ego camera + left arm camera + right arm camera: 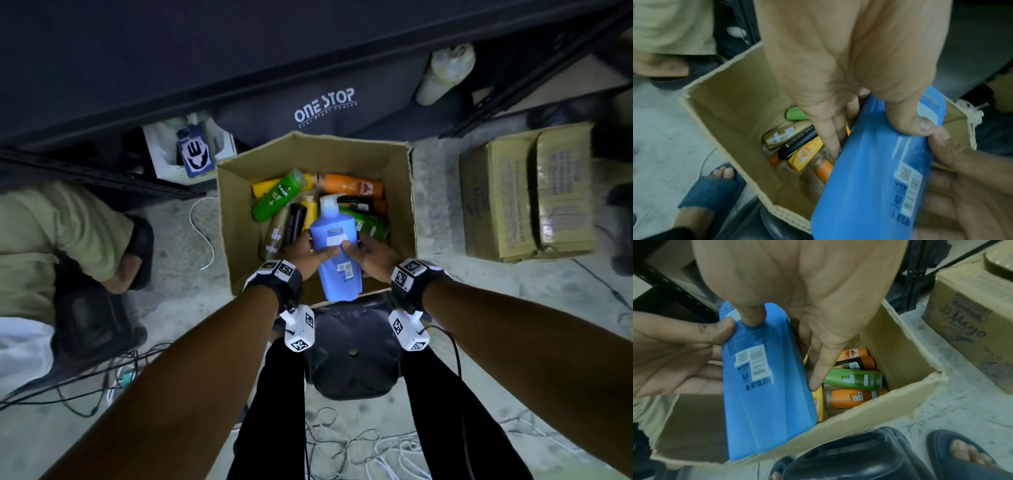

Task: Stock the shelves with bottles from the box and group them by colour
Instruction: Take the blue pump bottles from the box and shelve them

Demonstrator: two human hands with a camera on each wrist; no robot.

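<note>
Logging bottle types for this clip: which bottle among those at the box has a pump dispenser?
The large blue bottle, gripped by both hands over the open box. Its white pump top sets it apart; the bottles lying in the box show none.

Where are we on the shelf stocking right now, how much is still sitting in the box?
Done: cannot tell; the shelf faces are not in view. In hand: the left hand and right hand both grip the blue pump bottle, over the open box. Left: green, orange, yellow, black and gold bottles lie in the box.
</note>
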